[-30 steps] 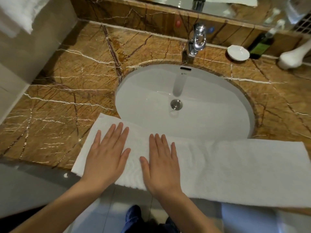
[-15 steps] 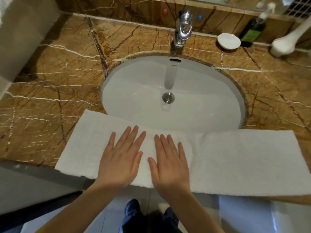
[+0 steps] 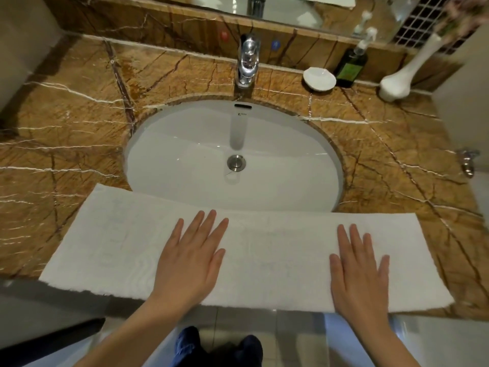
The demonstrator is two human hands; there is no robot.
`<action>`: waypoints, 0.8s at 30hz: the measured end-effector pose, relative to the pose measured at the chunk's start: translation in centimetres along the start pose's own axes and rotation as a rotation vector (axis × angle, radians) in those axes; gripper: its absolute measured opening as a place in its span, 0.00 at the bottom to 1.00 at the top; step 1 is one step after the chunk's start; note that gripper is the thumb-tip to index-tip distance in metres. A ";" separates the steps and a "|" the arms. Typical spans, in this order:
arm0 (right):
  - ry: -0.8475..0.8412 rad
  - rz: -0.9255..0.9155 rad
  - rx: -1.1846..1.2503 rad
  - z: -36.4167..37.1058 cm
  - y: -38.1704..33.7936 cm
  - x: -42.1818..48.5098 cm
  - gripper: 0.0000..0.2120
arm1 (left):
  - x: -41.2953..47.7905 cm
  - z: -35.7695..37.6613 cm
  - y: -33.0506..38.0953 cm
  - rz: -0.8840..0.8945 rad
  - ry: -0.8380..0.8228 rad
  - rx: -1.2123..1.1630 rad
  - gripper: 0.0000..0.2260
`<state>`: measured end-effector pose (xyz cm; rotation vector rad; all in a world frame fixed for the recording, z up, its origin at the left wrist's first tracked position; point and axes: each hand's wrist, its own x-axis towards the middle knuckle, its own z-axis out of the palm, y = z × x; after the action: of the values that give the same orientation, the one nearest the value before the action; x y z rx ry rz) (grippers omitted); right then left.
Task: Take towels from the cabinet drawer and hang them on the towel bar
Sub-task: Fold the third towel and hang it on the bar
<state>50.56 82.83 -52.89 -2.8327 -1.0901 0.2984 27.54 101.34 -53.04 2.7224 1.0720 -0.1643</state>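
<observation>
Towel point(image 3: 277, 250) lies flat along the counter point(image 3: 66, 133) edge, under both palms: left hand point(image 3: 189, 258) mid-towel, right hand point(image 3: 358, 271) near its right end, fingers straight, pressing.

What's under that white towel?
The towel lies on the counter, covering the near rim of the sink. Anything else beneath it is hidden.

Sink point(image 3: 185, 154): plain white, steel-grey drain point(image 3: 236, 162). Countertop point(image 3: 74, 123) around sink: brown marble, white and dark veins. Towel point(image 3: 277, 255) in front of sink: white, faint woven texture. Faucet point(image 3: 248, 62) behind sink: chrome. Behind-right of sink: white dish point(image 3: 319, 78), dark green bottle point(image 3: 350, 67) with lighter green label, white vase point(image 3: 397, 83). Flanking faucet: red dot point(image 3: 224, 35), blue dot point(image 3: 276, 44).
</observation>
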 end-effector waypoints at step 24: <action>0.046 -0.229 0.065 -2.9 1.0 2.5 0.21 | -0.6 0.9 5.1 -0.212 0.060 -0.041 0.25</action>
<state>53.65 83.70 -50.63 -2.6125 -1.3521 0.2439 30.56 97.10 -52.97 2.5877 1.3650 -0.0926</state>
